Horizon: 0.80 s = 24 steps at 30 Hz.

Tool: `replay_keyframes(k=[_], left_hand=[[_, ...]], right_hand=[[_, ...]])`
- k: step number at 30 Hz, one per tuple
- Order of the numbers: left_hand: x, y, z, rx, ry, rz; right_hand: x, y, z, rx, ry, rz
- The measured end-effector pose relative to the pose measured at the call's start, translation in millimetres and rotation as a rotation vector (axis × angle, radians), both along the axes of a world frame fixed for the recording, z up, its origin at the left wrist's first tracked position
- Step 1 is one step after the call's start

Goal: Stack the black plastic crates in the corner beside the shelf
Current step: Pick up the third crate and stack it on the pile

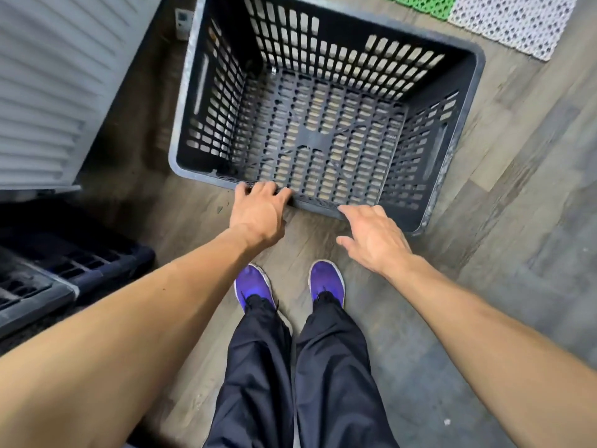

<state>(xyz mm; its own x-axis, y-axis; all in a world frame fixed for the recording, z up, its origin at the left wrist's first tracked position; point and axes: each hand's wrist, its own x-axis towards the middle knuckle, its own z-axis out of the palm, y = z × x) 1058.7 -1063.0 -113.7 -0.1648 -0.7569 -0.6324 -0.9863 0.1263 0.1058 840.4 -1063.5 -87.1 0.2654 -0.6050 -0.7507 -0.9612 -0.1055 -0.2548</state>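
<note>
I see left hand (258,211) gripping crate (185,92) rim mid-frame, right hand (374,236) slack alongside; a lopsided lift could tip it.

Storeroom-like utility space, seen from above: a slotted black plastic crate (315,139) stands on worn grey wood-look plank flooring (517,221). More dark crates (64,270) sit at left below a white ribbed panel (48,92), and a green perforated mat (423,3) and a white perforated mat (510,21) lie at the far edge.

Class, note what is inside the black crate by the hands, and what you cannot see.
The crate is empty: slotted base, floor visible through it. Its near wall's inside is hidden.
</note>
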Motion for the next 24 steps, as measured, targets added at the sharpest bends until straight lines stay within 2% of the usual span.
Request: replay_keyframes(k=[3,8,12,16,24], left_hand=[[8.8,-19.1,-19.4,-0.008,-0.058,-0.077],[20.8,-43.0,-43.7,0.166,0.06,-0.085],[17.8,-38.9,-45.9,0.111,0.026,-0.146],[12.0,-36.7,-33.8,0.097,0.04,-0.116],[6.6,-47.9,30.5,-0.074,0.058,-0.262]], right_hand=[[11.8,-5.3,-23.9,0.03,0.008,-0.016],[18.5,-22.7,-58.1,0.085,0.01,-0.076],[23.1,-23.1,-66.2,0.054,0.006,-0.034],[17.9,-21.1,-51.6,0.043,0.014,-0.032],[-0.7,-57.2,23.7,0.024,0.049,0.115]])
